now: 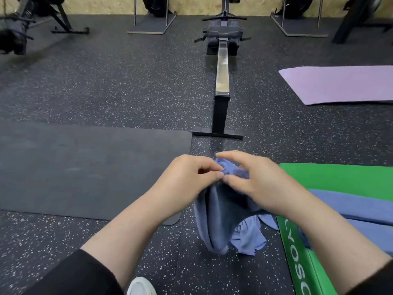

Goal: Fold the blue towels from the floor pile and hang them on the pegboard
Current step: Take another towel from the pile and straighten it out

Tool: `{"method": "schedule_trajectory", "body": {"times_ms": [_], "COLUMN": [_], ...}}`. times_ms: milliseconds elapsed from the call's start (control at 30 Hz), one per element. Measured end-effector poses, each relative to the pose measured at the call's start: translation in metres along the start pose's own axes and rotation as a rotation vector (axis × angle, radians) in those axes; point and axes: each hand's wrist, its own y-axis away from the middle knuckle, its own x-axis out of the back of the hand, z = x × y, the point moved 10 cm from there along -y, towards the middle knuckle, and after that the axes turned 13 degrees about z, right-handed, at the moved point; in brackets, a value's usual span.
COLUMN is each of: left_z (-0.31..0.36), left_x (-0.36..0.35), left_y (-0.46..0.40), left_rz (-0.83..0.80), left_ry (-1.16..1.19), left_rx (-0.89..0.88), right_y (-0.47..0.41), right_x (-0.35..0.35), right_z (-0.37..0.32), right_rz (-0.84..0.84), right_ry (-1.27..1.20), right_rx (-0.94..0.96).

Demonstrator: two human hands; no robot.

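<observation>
1. Blue towel (214,220): soft, crumpled, bunched at top, folds darker inside; lower end brushing the speckled floor (106,92).
2. Hangs roughly vertical, long axis top-to-bottom, bunched corner up between both hands.
3. Left hand (191,179): fingers curled, pinching top edge w/ thumb.
4. Right hand (255,184): thumb + fingertips pinching same bunch, other fingers loosely spread.
5. More blue towels (350,207) lying on green mat (340,177), right of held one.

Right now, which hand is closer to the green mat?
Right. The right hand holds the blue towel just beside the green mat; the left hand pinches it farther away.
</observation>
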Motion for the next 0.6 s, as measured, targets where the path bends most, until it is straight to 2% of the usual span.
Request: {"method": "schedule_trajectory", "body": {"times_ms": [133,233,300,400,500,600], "left_z": [0.008,-0.008,-0.020,-0.015,-0.005,-0.001], "left_x": [0.008,0.001,-0.004,-0.002,-0.005,-0.004], "left_y": [-0.004,-0.003,0.001,0.003,0.004,0.002], "left_rz": [0.090,-0.029,-0.099,-0.053,-0.040,0.012], "left_ry": [0.091,-0.051,-0.163,-0.133,-0.131,-0.128], "left_rx": [-0.030,0.036,0.062,0.026,-0.017,-0.032], "right_y": [-0.002,-0.006,-0.007,-0.006,-0.002,0.002], "right_x": [0.007,0.033,0.042,0.031,0.003,-0.012], "right_z": [0.000,0.016,0.032,0.037,0.013,0.004], "right_rz": [0.109,0.299,0.349,0.183,-0.010,-0.073], "right_ry": [-0.079,-0.121,-0.098,0.023,0.000,-0.039], "right_rx": [-0.009,-0.115,-0.212,-0.221,-0.048,-0.011]}}
